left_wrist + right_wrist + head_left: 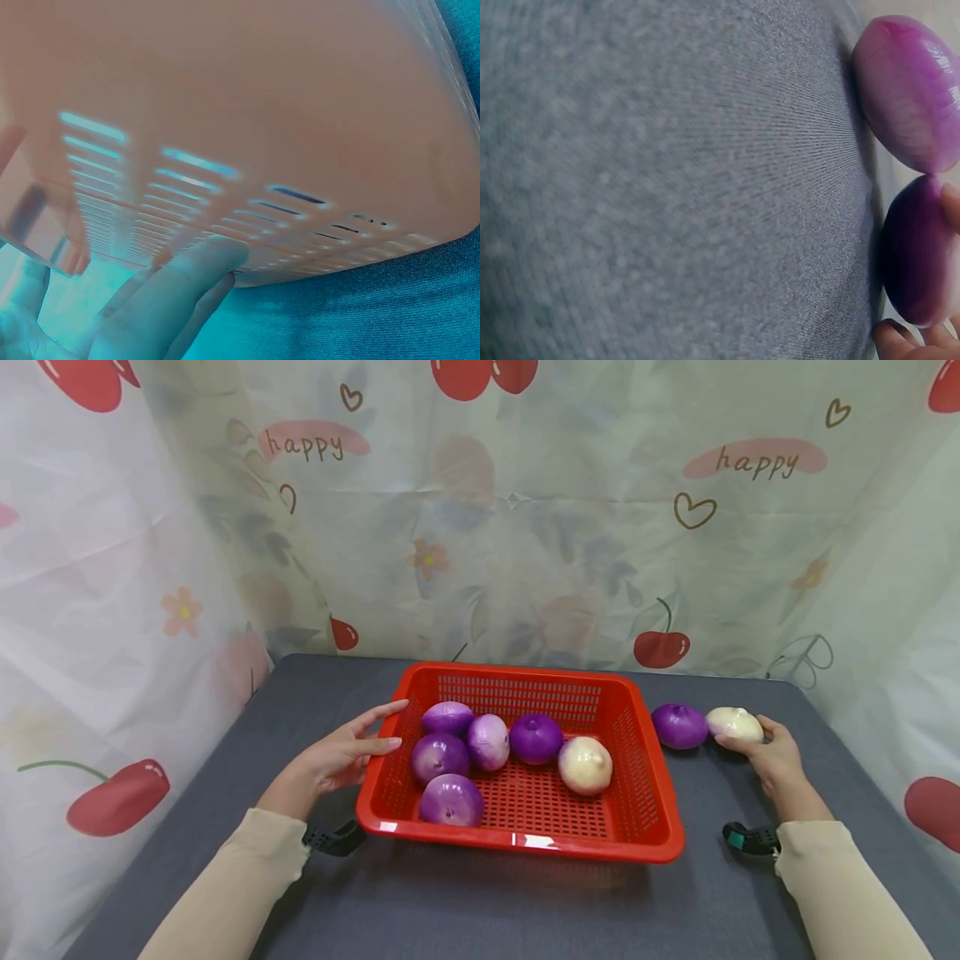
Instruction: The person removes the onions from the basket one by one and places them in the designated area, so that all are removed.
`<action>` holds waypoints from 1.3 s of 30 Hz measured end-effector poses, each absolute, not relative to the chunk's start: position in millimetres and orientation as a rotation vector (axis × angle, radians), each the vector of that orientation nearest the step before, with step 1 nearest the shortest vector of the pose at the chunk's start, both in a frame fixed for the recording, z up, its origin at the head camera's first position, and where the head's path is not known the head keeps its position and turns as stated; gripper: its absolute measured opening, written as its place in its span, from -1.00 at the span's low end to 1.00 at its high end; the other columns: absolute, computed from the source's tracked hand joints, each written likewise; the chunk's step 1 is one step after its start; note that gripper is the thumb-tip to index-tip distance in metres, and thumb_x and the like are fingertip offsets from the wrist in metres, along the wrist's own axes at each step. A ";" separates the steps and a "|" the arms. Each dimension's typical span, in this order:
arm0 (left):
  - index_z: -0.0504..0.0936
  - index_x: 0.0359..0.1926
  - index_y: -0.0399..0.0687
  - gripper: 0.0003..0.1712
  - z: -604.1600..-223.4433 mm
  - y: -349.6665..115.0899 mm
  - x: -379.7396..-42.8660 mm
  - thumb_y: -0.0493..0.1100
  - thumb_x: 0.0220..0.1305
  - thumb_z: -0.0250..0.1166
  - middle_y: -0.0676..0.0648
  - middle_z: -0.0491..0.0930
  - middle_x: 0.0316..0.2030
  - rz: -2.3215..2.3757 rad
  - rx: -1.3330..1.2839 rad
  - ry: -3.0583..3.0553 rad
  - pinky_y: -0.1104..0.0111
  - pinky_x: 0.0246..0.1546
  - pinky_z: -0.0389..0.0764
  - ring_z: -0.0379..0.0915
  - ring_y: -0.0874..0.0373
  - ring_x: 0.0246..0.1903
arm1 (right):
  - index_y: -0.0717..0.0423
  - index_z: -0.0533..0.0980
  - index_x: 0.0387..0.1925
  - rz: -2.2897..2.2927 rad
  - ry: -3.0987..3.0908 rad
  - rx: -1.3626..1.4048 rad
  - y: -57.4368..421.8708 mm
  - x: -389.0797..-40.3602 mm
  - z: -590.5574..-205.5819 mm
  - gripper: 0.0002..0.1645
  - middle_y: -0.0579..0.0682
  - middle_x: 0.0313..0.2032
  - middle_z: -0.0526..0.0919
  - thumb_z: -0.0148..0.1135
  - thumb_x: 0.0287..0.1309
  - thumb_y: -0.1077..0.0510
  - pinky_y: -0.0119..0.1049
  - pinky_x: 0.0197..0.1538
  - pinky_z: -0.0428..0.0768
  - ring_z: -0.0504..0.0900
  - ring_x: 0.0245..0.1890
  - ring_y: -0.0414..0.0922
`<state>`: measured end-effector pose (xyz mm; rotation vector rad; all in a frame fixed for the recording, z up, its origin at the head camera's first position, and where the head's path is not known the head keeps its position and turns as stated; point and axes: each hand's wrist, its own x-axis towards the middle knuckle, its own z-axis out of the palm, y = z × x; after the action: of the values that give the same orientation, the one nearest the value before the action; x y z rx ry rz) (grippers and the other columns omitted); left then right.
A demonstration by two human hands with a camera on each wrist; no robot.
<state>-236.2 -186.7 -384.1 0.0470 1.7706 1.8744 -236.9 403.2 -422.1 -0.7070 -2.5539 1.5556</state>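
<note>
Fingers of the right hand (783,768) pinch a white onion (732,722), touching a purple onion (679,727) on the desk (480,914), right of the red basket (450,833); slick-looking skin could slip, setting either rolling. The left hand (337,762) grips the basket's rim; uneven tugging could tip it.

From the head I look forward and down. My wrist views sit close — left shares the basket (517,841), right the onions (680,727).
</note>
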 end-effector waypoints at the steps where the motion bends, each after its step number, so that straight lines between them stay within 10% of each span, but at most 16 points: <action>1: 0.09 0.46 0.40 -0.22 -383.8 -186.3 -236.3 -0.18 0.35 0.21 -0.22 0.18 0.40 1.874 0.046 1.769 -0.04 -0.02 0.60 0.54 -0.14 0.09 | 0.23 -0.25 0.50 1.557 -2.555 -0.705 403.7 -236.8 -422.1 0.13 0.30 0.49 -0.21 0.24 0.20 -0.02 0.11 0.48 -0.03 -0.11 0.46 0.24; 26: 0.09 0.47 0.39 -0.22 -384.2 -183.9 -237.0 -0.18 0.35 0.21 -0.23 0.17 0.40 1.870 0.051 1.755 -0.03 -0.02 0.60 0.56 -0.13 0.08 | 0.27 -0.26 0.49 1.602 -2.574 -0.655 413.3 -233.4 -417.9 0.10 0.35 0.48 -0.22 0.21 0.24 0.00 0.15 0.46 -0.01 -0.13 0.46 0.28; 39: 0.07 0.47 0.39 -0.22 -382.5 -185.4 -235.5 -0.17 0.36 0.19 -0.22 0.16 0.41 1.860 0.050 1.785 -0.04 -0.01 0.60 0.55 -0.12 0.08 | 0.01 -0.26 0.53 1.645 -2.538 -0.393 391.2 -227.6 -352.7 0.18 0.16 0.52 -0.36 0.28 0.18 -0.15 0.15 0.48 -0.17 -0.37 0.50 0.14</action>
<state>-235.5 -185.4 -382.5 0.0497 1.7851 1.8605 -227.6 391.2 -352.7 -0.3930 -2.5376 1.6453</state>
